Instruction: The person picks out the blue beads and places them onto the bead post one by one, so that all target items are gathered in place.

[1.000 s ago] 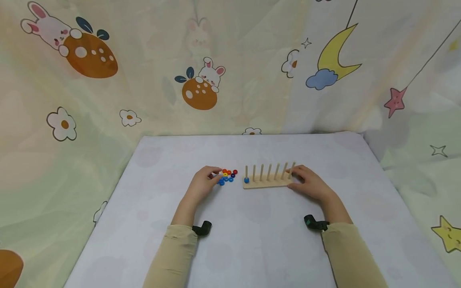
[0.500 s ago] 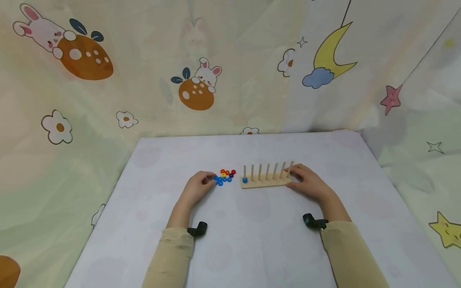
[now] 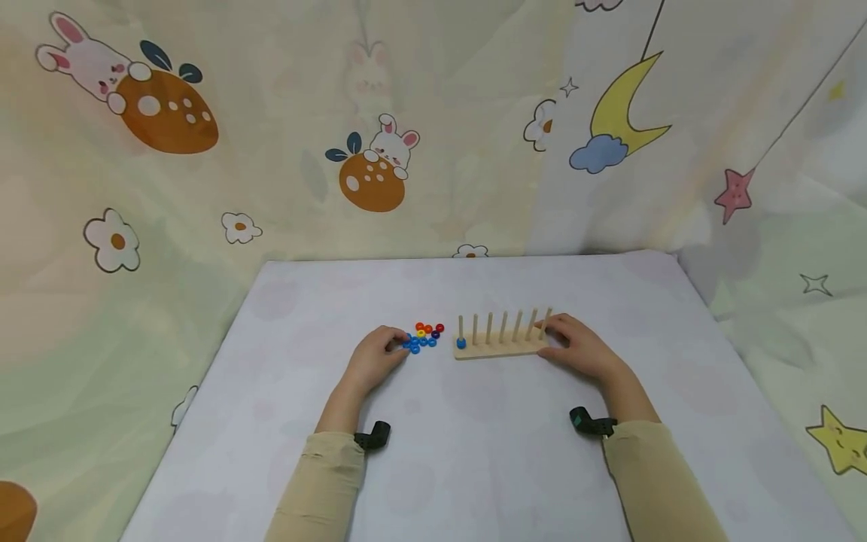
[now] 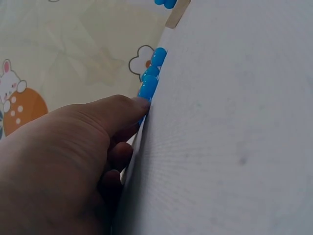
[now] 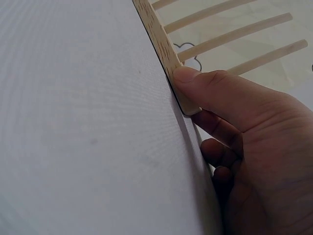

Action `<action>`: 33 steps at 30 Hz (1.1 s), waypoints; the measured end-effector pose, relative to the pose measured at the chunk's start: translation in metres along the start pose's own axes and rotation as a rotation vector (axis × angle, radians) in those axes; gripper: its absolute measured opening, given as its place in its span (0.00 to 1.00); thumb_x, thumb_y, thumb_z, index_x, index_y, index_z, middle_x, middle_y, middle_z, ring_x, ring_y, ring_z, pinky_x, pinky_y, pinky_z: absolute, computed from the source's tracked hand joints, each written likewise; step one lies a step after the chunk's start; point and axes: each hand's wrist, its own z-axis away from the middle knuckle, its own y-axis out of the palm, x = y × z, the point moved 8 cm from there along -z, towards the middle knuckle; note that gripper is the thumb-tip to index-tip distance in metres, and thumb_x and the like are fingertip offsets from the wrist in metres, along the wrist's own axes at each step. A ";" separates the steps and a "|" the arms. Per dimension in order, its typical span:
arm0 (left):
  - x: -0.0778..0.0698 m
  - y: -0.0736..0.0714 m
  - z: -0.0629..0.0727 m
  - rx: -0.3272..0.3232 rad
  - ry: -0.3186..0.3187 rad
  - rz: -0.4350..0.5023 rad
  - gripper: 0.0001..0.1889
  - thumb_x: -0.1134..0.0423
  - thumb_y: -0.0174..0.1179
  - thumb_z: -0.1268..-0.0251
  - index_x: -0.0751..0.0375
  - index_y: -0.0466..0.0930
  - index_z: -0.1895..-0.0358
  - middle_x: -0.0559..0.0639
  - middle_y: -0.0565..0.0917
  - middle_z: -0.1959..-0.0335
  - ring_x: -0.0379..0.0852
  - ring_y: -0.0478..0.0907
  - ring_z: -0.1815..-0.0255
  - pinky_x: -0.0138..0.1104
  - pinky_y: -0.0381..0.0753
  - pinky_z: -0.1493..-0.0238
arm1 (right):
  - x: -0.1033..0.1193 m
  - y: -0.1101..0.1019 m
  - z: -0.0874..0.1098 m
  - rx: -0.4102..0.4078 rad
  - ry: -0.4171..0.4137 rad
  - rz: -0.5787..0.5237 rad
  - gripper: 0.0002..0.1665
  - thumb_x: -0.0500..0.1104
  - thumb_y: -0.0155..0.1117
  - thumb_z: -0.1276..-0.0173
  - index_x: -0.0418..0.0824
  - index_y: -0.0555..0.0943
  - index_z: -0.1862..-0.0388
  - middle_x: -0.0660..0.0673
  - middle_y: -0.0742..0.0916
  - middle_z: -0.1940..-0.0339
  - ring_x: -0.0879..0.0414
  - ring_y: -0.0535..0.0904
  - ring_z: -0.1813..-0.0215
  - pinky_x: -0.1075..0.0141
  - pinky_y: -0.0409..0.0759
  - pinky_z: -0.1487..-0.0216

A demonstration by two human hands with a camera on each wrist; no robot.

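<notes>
pale wooden seven-peg rack (image 3: 501, 348): leftmost peg (image 3: 460, 325) loaded blue, six bare. right hand (image 3: 579, 349) grips rack end; left hand (image 3: 371, 358) touches loose glossy round blue beads (image 4: 148, 88), grip unclear.

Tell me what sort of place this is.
Probably a tabletop play or activity corner, though the wider room isn't visible. A cartoon-printed backdrop surrounds a pale-covered table, which holds a wooden peg board and small coloured beads.

On the table (image 3: 488, 444), loose beads (image 3: 423, 342) lie left of the 7-peg rack (image 3: 500, 350).
</notes>
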 end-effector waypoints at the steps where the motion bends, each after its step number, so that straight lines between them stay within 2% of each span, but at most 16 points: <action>1: 0.000 0.001 0.000 0.001 -0.003 -0.001 0.12 0.54 0.65 0.35 0.47 0.82 0.50 0.43 0.81 0.55 0.42 0.74 0.58 0.39 0.76 0.53 | 0.000 0.000 0.001 0.002 0.002 -0.003 0.29 0.53 0.72 0.37 0.50 0.78 0.38 0.47 0.79 0.40 0.50 0.73 0.43 0.50 0.72 0.41; 10: -0.002 0.006 0.000 0.004 0.006 -0.017 0.13 0.54 0.65 0.35 0.47 0.83 0.49 0.42 0.81 0.56 0.42 0.73 0.60 0.38 0.76 0.54 | -0.006 0.002 0.004 0.012 0.024 -0.017 0.29 0.53 0.73 0.38 0.51 0.78 0.38 0.47 0.79 0.40 0.50 0.73 0.41 0.49 0.71 0.39; 18: -0.002 0.003 0.001 -0.040 0.022 -0.030 0.10 0.54 0.65 0.35 0.46 0.84 0.51 0.41 0.81 0.57 0.40 0.73 0.62 0.37 0.76 0.57 | -0.003 0.002 0.002 0.009 0.012 0.013 0.30 0.53 0.72 0.37 0.50 0.78 0.37 0.46 0.79 0.41 0.50 0.74 0.44 0.50 0.72 0.42; 26: 0.000 -0.003 0.001 -0.063 -0.017 0.058 0.11 0.54 0.63 0.32 0.46 0.83 0.49 0.44 0.80 0.58 0.42 0.72 0.62 0.36 0.73 0.60 | 0.000 0.001 0.001 0.020 0.015 0.008 0.30 0.53 0.72 0.37 0.50 0.77 0.37 0.46 0.79 0.40 0.51 0.73 0.44 0.51 0.72 0.42; 33: 0.001 -0.012 -0.001 -0.066 -0.055 0.141 0.11 0.53 0.62 0.32 0.47 0.83 0.49 0.46 0.79 0.56 0.45 0.73 0.59 0.37 0.76 0.56 | 0.000 0.002 -0.001 0.014 0.010 0.001 0.30 0.54 0.72 0.37 0.50 0.77 0.37 0.46 0.79 0.41 0.50 0.74 0.45 0.50 0.72 0.42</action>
